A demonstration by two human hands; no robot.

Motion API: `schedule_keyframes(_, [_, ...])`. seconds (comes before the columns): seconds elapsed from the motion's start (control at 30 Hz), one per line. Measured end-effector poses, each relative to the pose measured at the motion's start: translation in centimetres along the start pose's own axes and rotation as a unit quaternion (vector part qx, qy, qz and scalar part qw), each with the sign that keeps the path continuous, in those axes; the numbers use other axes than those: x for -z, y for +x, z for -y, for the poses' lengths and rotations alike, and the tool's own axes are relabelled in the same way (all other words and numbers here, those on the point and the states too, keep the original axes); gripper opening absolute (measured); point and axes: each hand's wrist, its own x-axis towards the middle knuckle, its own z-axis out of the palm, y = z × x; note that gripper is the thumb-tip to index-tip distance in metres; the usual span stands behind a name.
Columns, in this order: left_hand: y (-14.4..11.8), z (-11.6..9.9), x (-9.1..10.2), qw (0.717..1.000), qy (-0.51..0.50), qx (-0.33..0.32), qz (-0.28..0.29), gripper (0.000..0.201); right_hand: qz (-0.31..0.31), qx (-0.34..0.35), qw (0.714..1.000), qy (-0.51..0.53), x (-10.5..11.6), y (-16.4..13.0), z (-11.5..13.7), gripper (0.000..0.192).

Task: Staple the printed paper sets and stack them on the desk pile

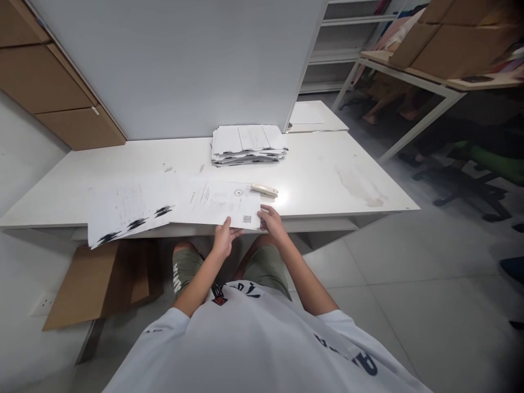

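Presently, the fingers of the left hand [224, 238] are curled under the near edge of the printed sheet [219, 204], with the thumb lying on top, so that the paper is pinched between them. The right hand [270, 221] rests at the sheet's near right corner, fingers bent and close together on the paper; whether they pinch the edge or merely press on it cannot be told. Both wrists are slightly raised and both forearms run back and downward to the white T-shirt, elbows bent above the knees. The sheet lies flat at the front edge of the white desk [327, 174], overhanging it slightly. A cream stapler [264, 190] sits just beyond the right hand. Loose papers [126, 210] overlap to the left; a paper stack [248, 144] stands farther back.
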Motion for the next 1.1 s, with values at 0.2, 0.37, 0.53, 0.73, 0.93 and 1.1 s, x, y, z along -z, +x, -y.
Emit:
schedule_keyframes(0.2, [0.1,1.2,-0.2,0.999,0.024,0.030,0.015,0.030,-0.097,0.288,0.916,-0.262,1.3,1.5,0.9,0.036])
schedule_keyframes(0.37, [0.1,1.8,-0.5,0.996,0.050,0.055,0.057,0.039,-0.008,0.349,0.798,-0.491,0.6,5.0,1.3,0.050])
schedule_keyframes(0.53, [0.3,1.8,-0.2,0.995,0.063,0.062,0.048,0.037,0.005,0.362,0.778,-0.513,1.2,7.5,0.4,0.044])
schedule_keyframes(0.73, [0.4,1.7,0.1,0.994,0.071,0.067,0.043,0.034,0.003,0.424,0.742,-0.520,1.9,7.5,0.2,0.048])
schedule_keyframes(0.93, [-0.2,1.0,-0.7,0.975,0.218,0.001,0.039,0.026,0.050,0.410,0.693,-0.590,2.7,7.6,2.5,0.046])
schedule_keyframes(1.1, [0.0,-2.9,-0.1,0.939,0.320,-0.125,0.005,0.048,0.082,0.451,0.661,-0.594,3.8,7.8,2.7,0.055])
